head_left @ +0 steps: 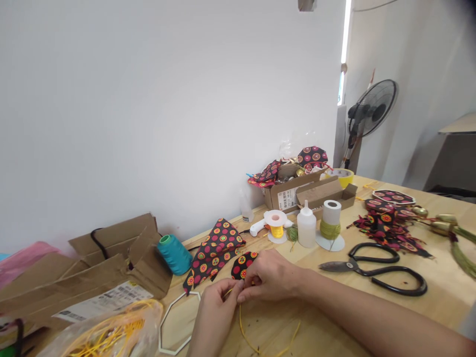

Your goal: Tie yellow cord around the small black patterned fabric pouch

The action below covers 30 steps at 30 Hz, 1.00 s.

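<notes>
A thin yellow cord [241,327] hangs in a loose loop over the pale wooden worktop [444,270]; it seems best to pull it slowly so it doesn't knot. The left hand [219,305] has its fingers pinching the cord. The right hand [273,277] has its fingers pressed together, on what I can't tell. Just behind them is a small black cloth piece [241,265] with round, bright flowers, partly hidden.

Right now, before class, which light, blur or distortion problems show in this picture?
Head view, light: the tall narrow bright strip glares white; head view, blur: the white paper label on the leftmost brown cardboard box is unreadable; head view, distortion: the bare right forearm seems stretched.
</notes>
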Tool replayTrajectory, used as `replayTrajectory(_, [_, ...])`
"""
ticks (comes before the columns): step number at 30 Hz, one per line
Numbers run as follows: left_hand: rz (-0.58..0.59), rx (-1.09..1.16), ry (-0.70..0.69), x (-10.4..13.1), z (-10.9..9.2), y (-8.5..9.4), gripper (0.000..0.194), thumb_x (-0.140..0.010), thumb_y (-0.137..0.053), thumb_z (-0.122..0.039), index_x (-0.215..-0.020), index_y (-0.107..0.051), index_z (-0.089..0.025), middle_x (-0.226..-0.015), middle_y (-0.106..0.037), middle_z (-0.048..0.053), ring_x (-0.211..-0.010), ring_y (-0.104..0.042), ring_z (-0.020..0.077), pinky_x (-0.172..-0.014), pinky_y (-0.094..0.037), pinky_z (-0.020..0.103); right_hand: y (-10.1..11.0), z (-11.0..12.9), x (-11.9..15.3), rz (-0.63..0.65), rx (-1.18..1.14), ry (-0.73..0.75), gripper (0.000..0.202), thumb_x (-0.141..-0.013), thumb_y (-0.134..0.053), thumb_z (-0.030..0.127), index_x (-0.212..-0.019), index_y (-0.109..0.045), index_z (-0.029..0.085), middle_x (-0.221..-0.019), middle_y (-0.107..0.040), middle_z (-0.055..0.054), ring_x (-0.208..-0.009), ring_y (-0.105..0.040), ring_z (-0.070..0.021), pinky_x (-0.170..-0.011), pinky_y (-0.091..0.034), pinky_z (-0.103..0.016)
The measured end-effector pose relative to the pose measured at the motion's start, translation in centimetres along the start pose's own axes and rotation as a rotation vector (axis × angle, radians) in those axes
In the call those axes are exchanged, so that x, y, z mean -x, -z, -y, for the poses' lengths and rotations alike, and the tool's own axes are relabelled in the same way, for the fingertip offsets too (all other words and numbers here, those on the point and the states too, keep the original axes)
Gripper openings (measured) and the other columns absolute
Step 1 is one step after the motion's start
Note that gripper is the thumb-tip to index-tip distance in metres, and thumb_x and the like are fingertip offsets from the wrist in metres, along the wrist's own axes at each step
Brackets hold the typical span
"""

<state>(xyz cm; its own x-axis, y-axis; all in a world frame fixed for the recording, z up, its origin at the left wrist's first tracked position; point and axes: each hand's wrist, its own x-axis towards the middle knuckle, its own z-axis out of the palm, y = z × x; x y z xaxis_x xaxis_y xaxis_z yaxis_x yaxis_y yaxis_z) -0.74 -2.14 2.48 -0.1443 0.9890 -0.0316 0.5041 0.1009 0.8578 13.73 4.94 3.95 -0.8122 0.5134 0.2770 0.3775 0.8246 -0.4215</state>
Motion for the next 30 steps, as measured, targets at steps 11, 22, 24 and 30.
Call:
replayTrajectory(11, [-0.032, 0.045, -0.003, 0.18, -0.61, -0.16, 0.03, -0.071, -0.051, -0.037, -0.057, -0.063, -0.013, -0.051, -0.058, 0.001, -0.052, -0.049, 0.0144, -0.048, -0.035, 0.021, 0.01, 0.12, 0.03, 0.026, 0.018, 0.001, 0.037, -0.069, -0.05, 0.052, -0.065, -0.068, 0.019, -0.052, -0.063, 0.001, -0.044, -0.046, -0.0068, -0.041, -0.022, -0.018])
replayTrajectory(22, [-0.036, 0.018, -0.02, 0.24, -0.53, 0.04, 0.025, -0.071, -0.053, -0.033, -0.071, -0.07, -0.015, -0.058, -0.066, 0.002, -0.059, -0.056, 0.0179, -0.053, -0.039, 0.022, 0.04, 0.24, 0.02, 0.034, 0.065, -0.005, 0.029, -0.07, -0.051, 0.043, -0.063, -0.068, 0.02, -0.05, -0.061, 0.002, -0.042, -0.041, -0.0066, -0.041, -0.019, -0.02])
replayTrajectory(24, [-0.051, 0.015, -0.026, 0.19, -0.49, 0.07, 0.025, -0.071, -0.053, -0.033, -0.072, -0.071, -0.015, -0.057, -0.066, 0.002, -0.058, -0.056, 0.0181, -0.052, -0.039, 0.022, 0.12, 0.28, -0.03, 0.044, 0.069, -0.019, 0.027, -0.07, -0.051, 0.041, -0.065, -0.068, 0.021, -0.051, -0.061, 0.002, -0.043, -0.042, -0.0068, -0.041, -0.018, -0.02])
replayTrajectory(30, [-0.045, 0.019, -0.031, 0.04, -0.41, 0.23, 0.028, -0.073, -0.05, -0.033, -0.076, -0.07, -0.014, -0.062, -0.068, 0.003, -0.063, -0.057, 0.0191, -0.055, -0.04, 0.022, -0.07, 0.12, 0.0, 0.022, 0.079, -0.004, 0.025, -0.071, -0.051, 0.041, -0.069, -0.068, 0.023, -0.05, -0.059, 0.003, -0.043, -0.041, -0.007, -0.041, -0.017, -0.02])
